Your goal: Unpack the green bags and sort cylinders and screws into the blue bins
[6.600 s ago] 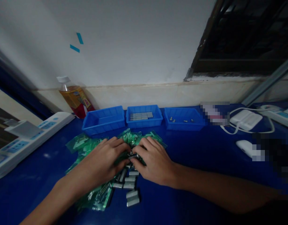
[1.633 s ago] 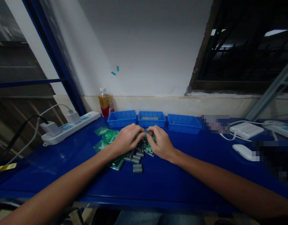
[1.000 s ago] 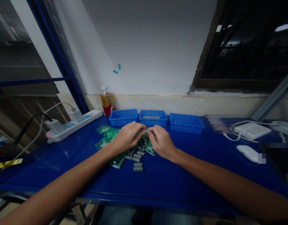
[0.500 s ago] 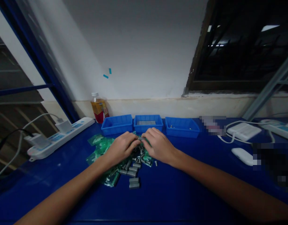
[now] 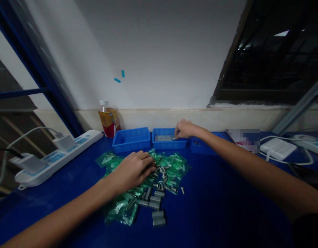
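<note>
My right hand point(image 5: 185, 128) reaches over the right end of the middle blue bin point(image 5: 183, 145), fingers pinched on a small metal bar point(image 5: 174, 138). Several silvery metal bars point(image 5: 162, 138) lie side by side inside that bin. My left hand point(image 5: 137, 169) rests with curled fingers over green plastic bags point(image 5: 120, 210) and at the edge of a heap of small screws point(image 5: 162, 172); its fingertips are partly hidden, so what they hold does not show. Below the heap lie several short grey metal blocks point(image 5: 158, 220). A single screw point(image 5: 182, 190) lies to the right.
A left blue bin point(image 5: 131, 146) and a right blue bin point(image 5: 200, 148), partly behind my right forearm, flank the middle one. A drink bottle point(image 5: 108, 120), a power strip point(image 5: 58, 156) and a white adapter point(image 5: 278, 148) with cables stand on the blue table point(image 5: 213, 213).
My hands were together above the heap with a small metal piece between them. The right hand has moved up and right to the middle bin; the left has lowered slightly. The view has shifted a little.
</note>
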{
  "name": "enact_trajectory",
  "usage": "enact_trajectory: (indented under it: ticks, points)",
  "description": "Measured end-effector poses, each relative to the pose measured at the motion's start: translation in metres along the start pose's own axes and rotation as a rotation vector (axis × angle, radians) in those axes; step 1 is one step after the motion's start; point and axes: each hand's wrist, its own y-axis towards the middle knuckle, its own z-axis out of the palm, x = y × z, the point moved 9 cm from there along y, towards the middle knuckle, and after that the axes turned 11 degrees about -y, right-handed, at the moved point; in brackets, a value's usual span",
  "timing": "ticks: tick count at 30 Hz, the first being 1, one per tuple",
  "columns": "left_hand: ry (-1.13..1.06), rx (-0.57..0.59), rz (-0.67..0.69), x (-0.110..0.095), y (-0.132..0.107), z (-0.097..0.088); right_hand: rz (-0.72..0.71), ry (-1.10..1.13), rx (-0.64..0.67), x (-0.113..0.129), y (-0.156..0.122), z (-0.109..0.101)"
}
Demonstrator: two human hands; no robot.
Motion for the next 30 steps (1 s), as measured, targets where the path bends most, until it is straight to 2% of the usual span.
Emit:
enact_trajectory:
  ticks: [4,8,11,15,17,19,23,27,30]
  points:
    - [-0.043,0.069,-0.001,-0.002,-0.006,0.005,-0.022,-0.035,0.040,0.005,0.006,0.012]
    - [-0.041,0.077,0.016,-0.003,-0.001,0.012,-0.031,-0.082,0.026,0.009,0.012,0.019]
    - [-0.042,0.060,0.039,-0.004,0.005,0.014,-0.048,-0.115,-0.019,0.012,0.013,0.015]
    - [-0.031,0.050,0.073,-0.007,0.004,0.014,-0.030,-0.118,-0.100,0.008,0.002,-0.005]
    - [-0.018,0.036,0.061,-0.008,0.002,0.013,0.006,-0.098,-0.168,0.006,-0.013,-0.017]
    - [-0.015,0.024,0.038,-0.008,0.000,0.012,0.042,-0.012,-0.289,0.011,-0.038,-0.030]
    - [-0.081,0.015,0.011,-0.008,-0.001,0.013,-0.013,0.247,-0.527,0.050,-0.102,-0.036]
    - [-0.155,-0.021,0.003,-0.006,-0.001,0.014,-0.097,0.373,-0.573,0.095,-0.147,-0.026]
    - [-0.236,-0.082,0.009,-0.008,0.001,0.010,-0.139,0.433,-0.595,0.109,-0.162,-0.028]
